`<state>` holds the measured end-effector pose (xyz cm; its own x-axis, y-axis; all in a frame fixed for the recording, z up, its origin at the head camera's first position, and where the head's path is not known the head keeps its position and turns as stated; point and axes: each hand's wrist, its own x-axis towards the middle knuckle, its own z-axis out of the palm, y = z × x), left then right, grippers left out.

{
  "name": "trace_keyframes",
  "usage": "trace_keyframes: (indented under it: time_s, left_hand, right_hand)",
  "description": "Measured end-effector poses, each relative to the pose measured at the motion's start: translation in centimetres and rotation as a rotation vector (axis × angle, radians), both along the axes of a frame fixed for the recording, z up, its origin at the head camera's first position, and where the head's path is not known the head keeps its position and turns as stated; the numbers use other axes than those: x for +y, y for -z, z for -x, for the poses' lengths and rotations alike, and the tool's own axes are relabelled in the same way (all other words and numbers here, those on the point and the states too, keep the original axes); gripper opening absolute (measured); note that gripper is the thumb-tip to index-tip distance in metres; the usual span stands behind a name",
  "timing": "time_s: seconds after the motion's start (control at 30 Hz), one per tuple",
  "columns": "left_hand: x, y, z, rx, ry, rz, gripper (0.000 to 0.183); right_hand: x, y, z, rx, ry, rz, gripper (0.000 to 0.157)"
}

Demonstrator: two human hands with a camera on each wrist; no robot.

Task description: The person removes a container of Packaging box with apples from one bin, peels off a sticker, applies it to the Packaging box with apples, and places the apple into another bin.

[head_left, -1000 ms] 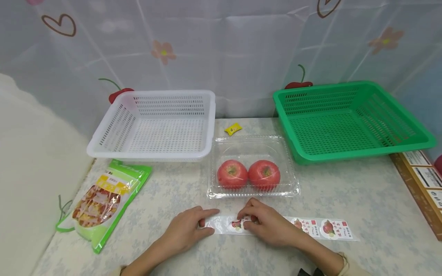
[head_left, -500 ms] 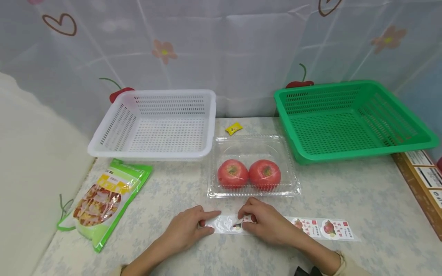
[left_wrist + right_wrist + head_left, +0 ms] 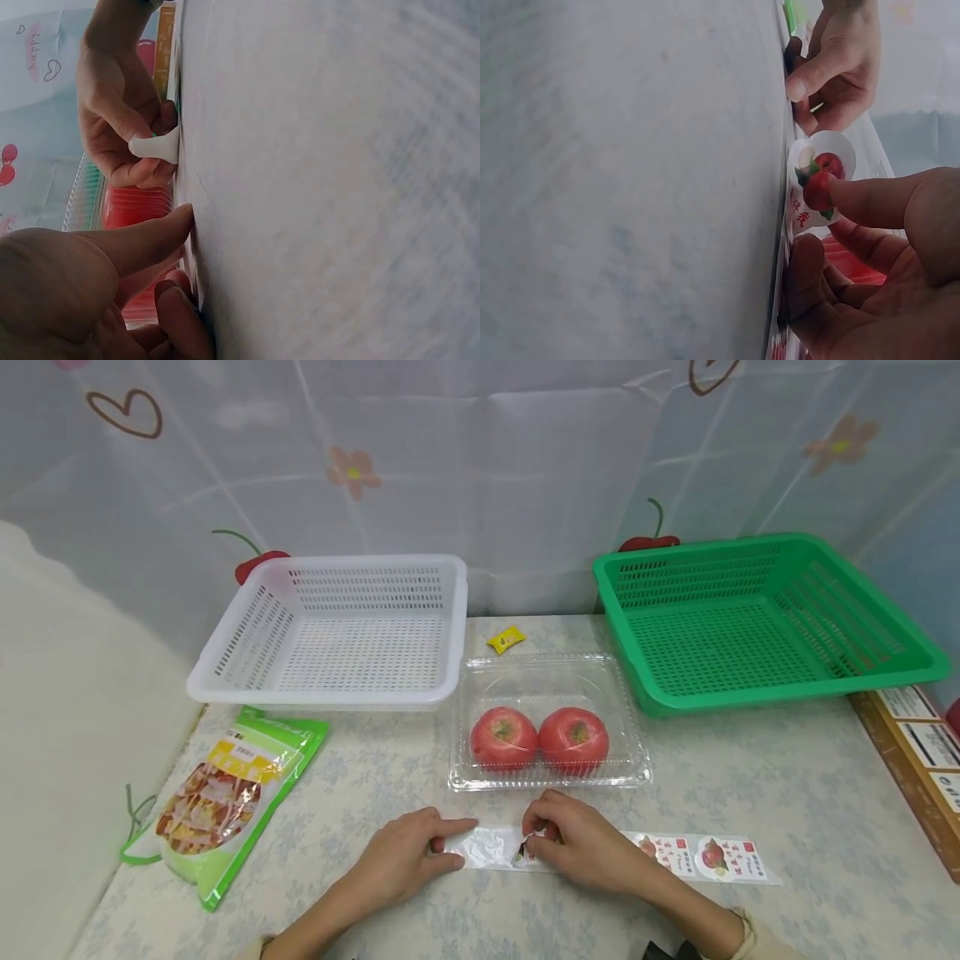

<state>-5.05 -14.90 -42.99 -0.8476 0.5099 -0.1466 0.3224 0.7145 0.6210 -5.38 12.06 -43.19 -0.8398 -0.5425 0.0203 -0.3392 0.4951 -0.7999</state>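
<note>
Since the earlier frame, our right hand [image 3: 581, 849] has shifted slightly rightward, and the apple sticker [image 3: 829, 161] it works at has curled farther up. Our right thumb and fingers pinch the lifted label; the left wrist view shows its white underside rising from the backing strip [image 3: 480, 850]. How much of it remains stuck down is hidden behind our fingers. Our left hand [image 3: 401, 860] is loosely spread, thumb and forefinger reaching out straight at the strip's left end; we cannot tell how hard they press. Two more stickers [image 3: 712, 854] lie to the right of our right hand, and just beyond both hands sits a clear clamshell box [image 3: 624, 779] holding two red apples [image 3: 504, 739].

The sharp bend is probably our main worry: the sticky side could fold onto itself or crease if we roll it too tightly. A hurried pull might tear the label. If our left hand eases off, the strip could lift or slide along with the pull. Glue might also cling to our fingertips.
</note>
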Motion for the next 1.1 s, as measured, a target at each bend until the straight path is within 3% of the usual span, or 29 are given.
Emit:
trace_keyframes:
  time_s: [0.33, 0.6, 0.87, 1.1]
  left_hand:
    - [0.1, 0.1, 0.0, -0.025, -0.011, -0.015, 0.044]
    - [0.2, 0.0, -0.1, -0.017, -0.012, -0.011, 0.044]
    - [0.2, -0.1, -0.2, -0.035, -0.023, -0.011, 0.044]
    - [0.2, 0.1, -0.1, -0.031, -0.02, -0.015, 0.045]
  right_hand:
    - [0.6, 0.2, -0.1, -0.012, -0.032, 0.037, 0.024]
    - [0.5, 0.5, -0.2, -0.015, -0.016, 0.098, 0.015]
    - [1.0, 0.5, -0.6, 0.032, -0.004, 0.151, 0.028]
    - [2.0, -0.1, -1.1, 0.019, -0.021, 0.1, 0.023]
